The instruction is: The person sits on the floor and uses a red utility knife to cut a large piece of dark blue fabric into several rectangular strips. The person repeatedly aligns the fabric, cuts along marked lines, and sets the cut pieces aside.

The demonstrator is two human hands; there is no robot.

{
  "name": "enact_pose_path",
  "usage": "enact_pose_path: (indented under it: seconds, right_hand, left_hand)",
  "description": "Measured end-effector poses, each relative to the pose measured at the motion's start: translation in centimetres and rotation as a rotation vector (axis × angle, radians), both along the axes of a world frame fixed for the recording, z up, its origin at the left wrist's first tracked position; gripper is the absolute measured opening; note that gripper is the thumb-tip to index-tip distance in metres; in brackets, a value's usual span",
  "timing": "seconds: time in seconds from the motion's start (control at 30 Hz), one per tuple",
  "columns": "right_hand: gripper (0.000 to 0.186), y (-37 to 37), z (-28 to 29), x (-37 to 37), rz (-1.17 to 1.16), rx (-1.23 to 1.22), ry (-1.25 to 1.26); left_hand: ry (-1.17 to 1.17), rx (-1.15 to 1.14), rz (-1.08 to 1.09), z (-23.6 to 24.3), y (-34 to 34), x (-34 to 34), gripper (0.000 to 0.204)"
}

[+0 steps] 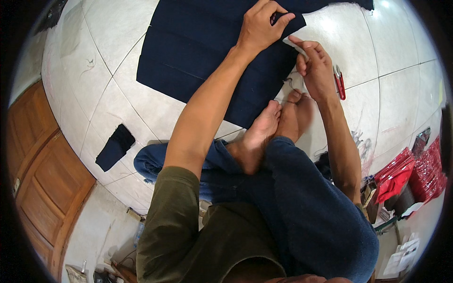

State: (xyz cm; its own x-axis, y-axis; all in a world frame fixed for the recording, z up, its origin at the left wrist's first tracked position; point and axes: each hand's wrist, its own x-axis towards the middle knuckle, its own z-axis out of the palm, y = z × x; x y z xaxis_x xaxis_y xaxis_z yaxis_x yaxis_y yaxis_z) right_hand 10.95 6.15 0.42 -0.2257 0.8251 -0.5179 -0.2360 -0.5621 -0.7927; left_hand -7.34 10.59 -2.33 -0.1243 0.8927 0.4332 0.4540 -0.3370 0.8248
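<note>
Through the head view, I have the left hand [263, 26] pinching a lifted edge of the navy cloth [186, 52], which otherwise lies spread on the floor [127, 96] beneath and to the left of that hand. The right hand [317, 66] is half curled beside the cloth's edge, index finger reaching toward it; I can't tell whether it grips a thread. Loose thread [289, 84] shows just below the right hand, so I judge the edge work unfinished. The red snips [340, 85] lie unheld, just right of that hand. A small dark piece [115, 147] sits well below-left of the left hand, apart.
</note>
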Motion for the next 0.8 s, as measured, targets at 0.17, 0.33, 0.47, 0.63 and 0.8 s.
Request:
enact_pose_path:
  seconds: [0.17, 0.33, 0.47, 0.63, 0.8]
  right_hand:
    - [0.010, 0.0, 2.0, 5.1, -0.223, 0.023, 0.237]
    - [0.033, 0.0, 3.1, 5.1, -0.032, 0.181, -0.585]
    - [0.057, 1.0, 0.4, 0.1, 0.229, 0.721, -0.806]
    - [0.060, 1.7, -0.2, -5.0, 0.375, 0.793, -1.100]
    - [0.044, 2.7, -0.2, -4.7, 0.381, 0.378, -0.856]
  left_hand:
    - [0.055, 0.084, -0.005, 0.0, 0.6, -0.9, 0.014]
    - [0.042, 0.082, 0.001, 0.4, 0.8, -1.4, 0.014]
    - [0.026, -0.034, -0.038, 0.7, 1.3, -1.5, 0.017]
    - [-0.130, -0.386, -0.208, 1.9, 2.3, -3.1, 0.022]
    - [-0.118, -0.376, -0.206, 2.0, 1.9, -2.8, 0.019]
